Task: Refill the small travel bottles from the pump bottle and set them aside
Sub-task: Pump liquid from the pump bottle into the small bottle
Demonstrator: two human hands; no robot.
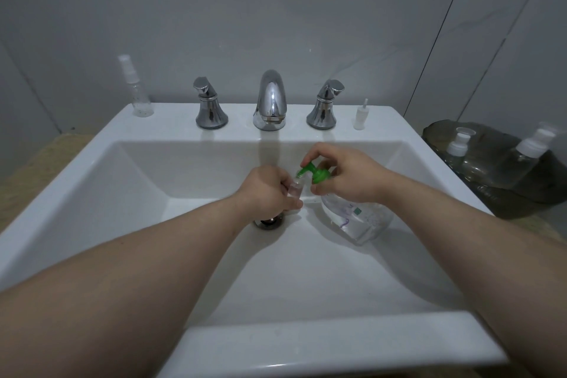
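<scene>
- Left hand point(270, 190): wrapped round a small clear travel bottle point(295, 190) over the middle of the basin, directly above the drain point(270, 222).
- Right hand point(346, 175): curled over the green pump head point(316, 173) of the pump bottle point(356, 218). Nozzle pointing to 9 o'clock, at the travel bottle's mouth.
- Pump bottle: clear, tilted, base toward 5 o'clock, low in the sink point(122, 193). Cannot tell whether resting on the floor.
- Handling, judged: travel bottle light, thin-walled, likely slick once soapy. Best gripped round the mid-body, mouth left free. Pump bottle heavier and stiffer. Best steadied at the neck while pressing.
- Sink deck: capped spray bottle point(139, 92) at 10 o'clock. Loose white spray cap point(360, 116) at 2 o'clock, beyond the right tap handle.
- Dark tray point(521, 202) at 3 o'clock, off the sink: two clear white-capped bottles point(458, 147) inside.
- Step in hand, judged: filling under way. Fill level not readable.
</scene>
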